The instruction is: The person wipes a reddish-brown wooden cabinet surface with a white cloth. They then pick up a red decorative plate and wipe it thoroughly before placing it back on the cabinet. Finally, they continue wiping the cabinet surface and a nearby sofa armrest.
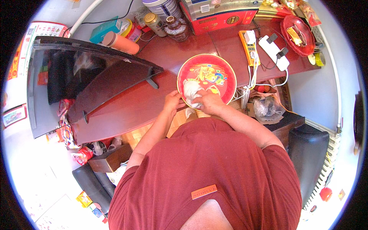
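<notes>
A round red tray (221, 61) with a yellow rim and a colourful printed picture is tilted towards me over the front edge of the table. At its lower left rim, my left hand (172, 103) grips the edge, thumb and fingers around it. My right hand (212, 101) presses a crumpled white cloth (192, 88) against the lower left part of the tray's inner face. Part of the cloth is hidden under the fingers. Whether the tray also rests on the table cannot be told.
On the dark red table (129, 106) a television (95, 77) stands left. Behind are an orange cup (122, 43), a brown glass jar (176, 28) and a red box (224, 21). Power strips (274, 53) with cords and a red basket (309, 43) lie right.
</notes>
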A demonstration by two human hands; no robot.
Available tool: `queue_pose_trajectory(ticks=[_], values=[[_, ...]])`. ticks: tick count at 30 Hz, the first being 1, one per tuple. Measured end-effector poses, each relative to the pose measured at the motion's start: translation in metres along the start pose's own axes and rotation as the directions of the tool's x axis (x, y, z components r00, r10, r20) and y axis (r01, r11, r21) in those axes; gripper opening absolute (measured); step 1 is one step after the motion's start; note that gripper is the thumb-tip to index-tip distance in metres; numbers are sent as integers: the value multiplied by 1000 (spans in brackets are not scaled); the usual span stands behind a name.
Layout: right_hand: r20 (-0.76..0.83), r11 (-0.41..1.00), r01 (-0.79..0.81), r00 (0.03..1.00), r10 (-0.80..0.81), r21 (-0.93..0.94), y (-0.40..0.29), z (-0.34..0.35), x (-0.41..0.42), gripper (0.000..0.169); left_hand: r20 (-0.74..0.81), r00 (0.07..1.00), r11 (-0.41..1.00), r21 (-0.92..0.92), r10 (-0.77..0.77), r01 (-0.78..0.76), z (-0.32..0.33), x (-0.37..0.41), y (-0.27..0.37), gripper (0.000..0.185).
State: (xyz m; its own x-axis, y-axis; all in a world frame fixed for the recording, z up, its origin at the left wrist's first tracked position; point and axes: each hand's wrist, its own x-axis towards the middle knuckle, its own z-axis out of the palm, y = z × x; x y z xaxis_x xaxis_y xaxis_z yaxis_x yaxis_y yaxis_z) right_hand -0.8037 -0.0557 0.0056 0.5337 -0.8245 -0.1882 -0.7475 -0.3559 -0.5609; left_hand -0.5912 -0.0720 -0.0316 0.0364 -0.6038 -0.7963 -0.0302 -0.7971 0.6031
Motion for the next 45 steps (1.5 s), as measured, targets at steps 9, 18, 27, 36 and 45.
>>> queue_pose_trajectory(ticks=[9,18,27,36,45], values=[[248,442,-270,963,108,855,65,-86,35,50,9,1000,1000,-15,8,-8,1,1,-5,20],[-148,959,-251,952,270,131,32,-123,51,63,-9,1000,999,-29,25,-25,-3,0,-7,21],[-66,965,-75,996,60,-253,-12,12,31,55,14,1000,1000,11,18,-18,-3,-5,-3,27],[-306,945,-278,927,217,-172,62,-39,35,37,-14,999,998,49,31,-30,1,-9,-4,27],[-51,991,-73,996,68,-114,-5,-1,14,37,15,1000,1000,12,15,-16,-4,-5,-8,25]])
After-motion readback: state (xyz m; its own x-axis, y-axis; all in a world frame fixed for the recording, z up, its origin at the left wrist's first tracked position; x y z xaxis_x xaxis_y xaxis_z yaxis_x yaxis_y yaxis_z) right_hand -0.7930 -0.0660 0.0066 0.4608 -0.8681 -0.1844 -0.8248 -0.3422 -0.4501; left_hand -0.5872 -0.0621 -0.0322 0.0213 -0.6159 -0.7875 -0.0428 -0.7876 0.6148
